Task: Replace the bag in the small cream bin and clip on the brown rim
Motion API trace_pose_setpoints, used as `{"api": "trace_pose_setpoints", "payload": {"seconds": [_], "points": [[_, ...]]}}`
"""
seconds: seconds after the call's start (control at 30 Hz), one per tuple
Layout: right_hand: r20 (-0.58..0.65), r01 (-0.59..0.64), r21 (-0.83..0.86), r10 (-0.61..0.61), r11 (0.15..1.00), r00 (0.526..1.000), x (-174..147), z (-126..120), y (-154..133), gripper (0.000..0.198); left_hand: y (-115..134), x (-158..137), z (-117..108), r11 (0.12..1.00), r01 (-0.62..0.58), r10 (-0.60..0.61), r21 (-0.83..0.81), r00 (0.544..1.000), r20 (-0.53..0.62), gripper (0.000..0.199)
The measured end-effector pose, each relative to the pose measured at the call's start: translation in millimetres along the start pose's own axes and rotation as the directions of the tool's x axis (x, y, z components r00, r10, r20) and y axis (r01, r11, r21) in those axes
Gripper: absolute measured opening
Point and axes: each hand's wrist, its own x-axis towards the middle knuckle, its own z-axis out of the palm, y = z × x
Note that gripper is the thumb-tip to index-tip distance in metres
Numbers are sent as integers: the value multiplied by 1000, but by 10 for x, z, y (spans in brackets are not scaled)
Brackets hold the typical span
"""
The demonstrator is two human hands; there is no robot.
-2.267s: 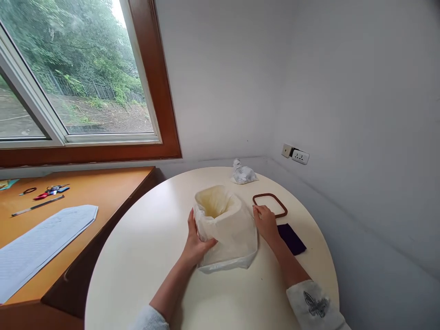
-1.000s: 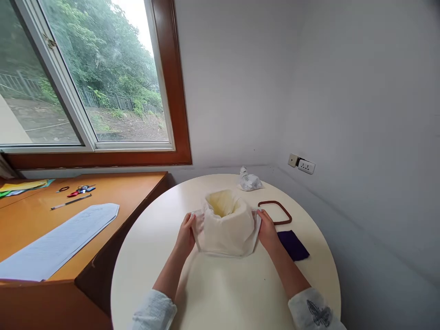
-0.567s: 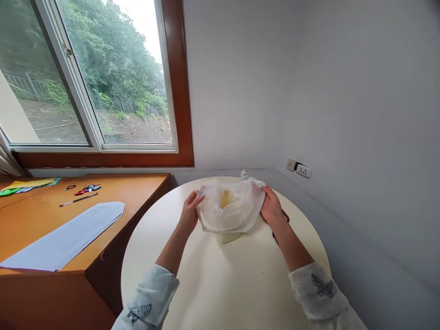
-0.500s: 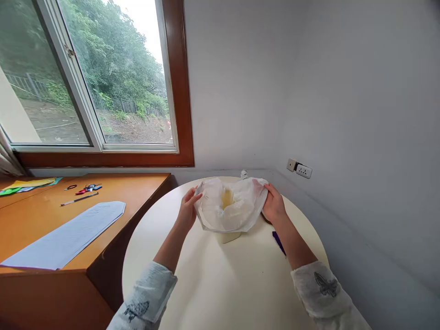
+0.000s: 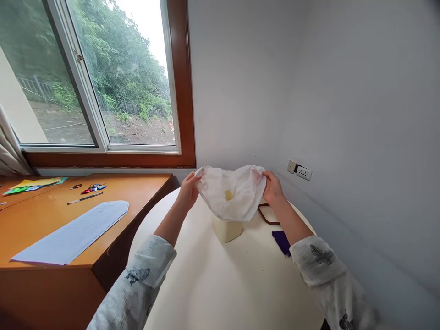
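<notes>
A white, translucent plastic bag (image 5: 220, 201) is stretched wide between my two hands. My left hand (image 5: 189, 190) pinches its left edge, and my right hand (image 5: 272, 188) grips the right edge, some fingers showing through the film. Below and partly inside the bag's mouth stands a cream-coloured bin (image 5: 227, 231) on the round table. Its upper part is covered by the bag; a yellowish patch shows through the opening in the middle.
Beside my right forearm lie a brown rounded frame (image 5: 267, 214) and a dark purple cloth (image 5: 282, 241) on the round white table (image 5: 220, 284). The wooden desk (image 5: 147, 183) at left holds paper sheets (image 5: 75, 231), a pen (image 5: 85, 198) and keys (image 5: 92, 188).
Both hands have raised the bag's edges, so more of the bin shows beneath. The view has shifted slightly, and the brown frame and purple cloth are more exposed.
</notes>
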Motion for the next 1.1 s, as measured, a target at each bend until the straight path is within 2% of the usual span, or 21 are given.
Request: {"api": "trace_pose_setpoints", "payload": {"seconds": [0.2,0.27,0.33,0.43,0.53,0.6,0.67,0.7,0.73,0.83,0.87,0.97,1.03,1.1], "points": [[63,106,52,-109,993,992,-86,-2,-403,10,396,-22,-192,996,-11,24,93,990,-138,26],[74,167,-4,-166,986,983,-187,65,-503,19,503,-80,-219,992,-11,35,128,982,-186,27],[108,205,-99,-194,974,975,-307,202,-563,25,584,-161,-176,983,-10,42,183,984,-174,26],[210,223,-261,-170,939,963,-491,502,-577,22,663,-322,7,950,-29,31,310,1000,0,25],[333,249,-344,-131,905,934,-654,811,-515,20,691,-498,237,898,-87,-19,431,971,237,22],[415,249,-322,-100,913,904,-745,971,-460,20,672,-596,361,847,-100,-98,522,936,338,47],[489,240,-291,-71,926,869,-818,1084,-416,21,622,-661,442,791,-141,-125,595,915,383,72],[523,238,-281,-60,930,850,-846,1122,-402,22,591,-678,464,770,-175,-104,614,914,391,73],[554,242,-272,-54,931,831,-868,1149,-393,22,560,-685,474,756,-207,-72,621,917,393,66],[610,281,-258,-70,924,790,-887,1155,-382,22,510,-652,426,750,-227,-7,622,937,350,31],[603,301,-261,-89,917,793,-877,1127,-376,23,516,-628,390,757,-214,16,617,950,311,25],[512,379,-354,-162,855,844,-808,943,-319,25,604,-548,261,821,-197,147,536,980,134,21],[470,429,-511,-175,745,865,-747,746,-237,25,704,-500,189,880,-203,220,430,975,11,22],[478,455,-687,-120,567,870,-697,523,-119,22,815,-463,132,924,-221,258,311,963,-81,24]]}}
